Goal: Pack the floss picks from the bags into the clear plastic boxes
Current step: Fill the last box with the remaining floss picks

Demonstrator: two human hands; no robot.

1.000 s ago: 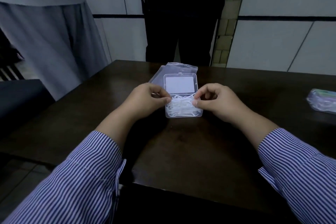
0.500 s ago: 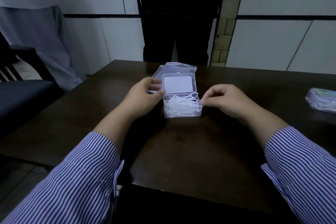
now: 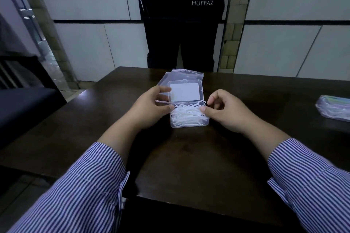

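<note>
Left hand (image 3: 149, 105) curls its fingers against the left wall of the clear plastic box (image 3: 189, 117), lid open, between both hands on the worktop (image 3: 189, 157). Floss picks (image 3: 186, 116) fill it: light, springy, likely to tangle, best pinched by their stiff handles. Right hand (image 3: 225, 111) pinches one pick at the right rim.
</note>
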